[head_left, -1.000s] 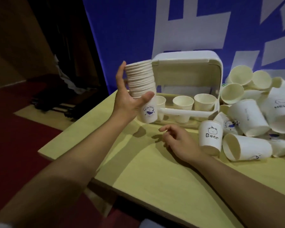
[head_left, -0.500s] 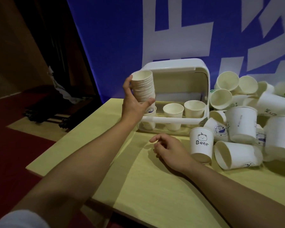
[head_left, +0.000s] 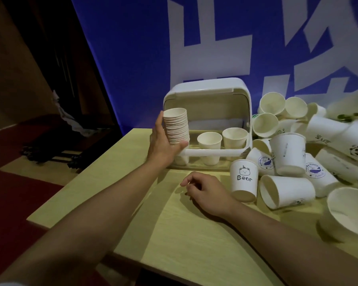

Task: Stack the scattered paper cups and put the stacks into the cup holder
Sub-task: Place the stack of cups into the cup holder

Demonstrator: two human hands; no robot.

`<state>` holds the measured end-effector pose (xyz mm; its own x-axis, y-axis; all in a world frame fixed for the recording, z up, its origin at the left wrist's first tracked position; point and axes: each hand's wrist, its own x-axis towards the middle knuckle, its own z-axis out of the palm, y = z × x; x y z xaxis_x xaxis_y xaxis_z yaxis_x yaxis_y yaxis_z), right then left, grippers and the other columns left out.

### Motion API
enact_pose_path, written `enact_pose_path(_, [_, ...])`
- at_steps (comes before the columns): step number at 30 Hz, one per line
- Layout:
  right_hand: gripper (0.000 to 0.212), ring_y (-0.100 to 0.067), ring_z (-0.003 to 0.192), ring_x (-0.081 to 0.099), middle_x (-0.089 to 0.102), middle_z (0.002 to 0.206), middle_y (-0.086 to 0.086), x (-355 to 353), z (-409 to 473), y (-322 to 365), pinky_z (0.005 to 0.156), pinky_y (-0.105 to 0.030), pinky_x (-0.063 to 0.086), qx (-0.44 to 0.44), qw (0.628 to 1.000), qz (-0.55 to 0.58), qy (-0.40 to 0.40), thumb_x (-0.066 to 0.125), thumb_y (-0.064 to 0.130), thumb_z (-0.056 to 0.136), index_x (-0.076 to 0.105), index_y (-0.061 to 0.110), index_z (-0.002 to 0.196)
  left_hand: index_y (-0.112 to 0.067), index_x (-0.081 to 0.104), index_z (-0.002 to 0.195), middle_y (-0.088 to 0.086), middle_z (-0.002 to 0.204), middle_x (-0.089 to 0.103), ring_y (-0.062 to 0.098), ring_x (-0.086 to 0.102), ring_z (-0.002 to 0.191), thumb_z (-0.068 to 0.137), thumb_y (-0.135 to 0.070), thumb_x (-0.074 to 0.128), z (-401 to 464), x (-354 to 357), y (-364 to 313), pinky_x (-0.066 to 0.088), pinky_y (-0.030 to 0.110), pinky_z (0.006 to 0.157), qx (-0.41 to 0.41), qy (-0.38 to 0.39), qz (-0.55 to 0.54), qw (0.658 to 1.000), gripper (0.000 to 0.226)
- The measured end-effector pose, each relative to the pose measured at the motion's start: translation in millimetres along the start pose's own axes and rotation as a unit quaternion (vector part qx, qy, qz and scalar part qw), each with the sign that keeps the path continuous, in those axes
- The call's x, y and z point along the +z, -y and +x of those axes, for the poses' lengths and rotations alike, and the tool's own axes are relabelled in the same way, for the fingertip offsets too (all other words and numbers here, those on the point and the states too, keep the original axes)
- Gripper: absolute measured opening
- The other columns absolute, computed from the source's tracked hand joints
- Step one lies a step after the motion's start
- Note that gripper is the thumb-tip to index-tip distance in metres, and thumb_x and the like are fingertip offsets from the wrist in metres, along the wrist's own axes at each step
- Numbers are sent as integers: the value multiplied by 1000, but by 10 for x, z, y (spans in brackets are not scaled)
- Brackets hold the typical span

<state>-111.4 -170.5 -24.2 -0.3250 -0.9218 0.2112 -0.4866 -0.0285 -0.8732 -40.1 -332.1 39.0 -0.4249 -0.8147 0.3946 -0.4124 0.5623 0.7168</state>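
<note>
My left hand (head_left: 162, 144) grips a tall stack of white paper cups (head_left: 177, 125), held upright in the left slot of the white cup holder (head_left: 211, 90), whose lid is raised. Two more cups (head_left: 210, 140) (head_left: 234, 135) stand in the middle and right slots. My right hand (head_left: 207, 189) rests on the wooden table with its fingers loosely curled and holds nothing. A cup marked "Bear" (head_left: 244, 179) lies just right of that hand. Several loose cups (head_left: 287, 188) lie scattered in a heap farther right.
The light wooden table (head_left: 174, 234) ends at a corner on the left, with red floor beyond. A blue and white banner (head_left: 194, 38) hangs behind the holder. A large white cup (head_left: 349, 211) lies near the right edge.
My left hand has lowered the stack from above the holder down into its left slot and turned it upright. My right hand stays on the table.
</note>
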Motion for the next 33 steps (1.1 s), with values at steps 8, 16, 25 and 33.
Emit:
enact_pose_path(8, [18, -9, 79, 66, 74, 86, 6, 11, -83, 93, 78, -28, 53, -38, 994, -94, 33, 56, 13, 91, 71, 21, 97, -30, 64, 94, -15, 86, 63, -3, 55, 69, 92, -19, 71, -323, -31, -469, 48, 17, 68, 108, 20, -62, 992, 13])
enact_pose_path(16, [23, -27, 110, 60, 68, 119, -11, -45, -129, 174, 84, -22, 38, -38, 979, -184, 74, 52, 15, 97, 67, 9, 114, -27, 57, 129, -6, 123, 62, 15, 64, 103, 87, -51, 73, -635, 418, -1034, 58, 40, 91, -6, 351, 11, 936, 51])
enact_pose_path(25, [44, -22, 146, 16, 46, 134, -22, -56, -81, 159, 107, -27, 0, 87, 882, -420, 193, 25, 11, 110, 18, 2, 153, -38, 44, 140, -3, 136, 43, 18, 53, 116, 76, -46, 82, -812, 698, -1023, 42, 31, 89, 38, 333, 105, 936, 75])
enact_pose_path(33, [21, -23, 96, 64, 69, 98, 1, -3, -103, 87, 83, -31, 48, -33, 981, -173, 84, 51, 18, 97, 67, 18, 111, -44, 52, 124, -13, 129, 53, 21, 69, 101, 69, -24, 86, -640, 171, -1125, 61, 46, 86, 84, 221, -127, 963, 68])
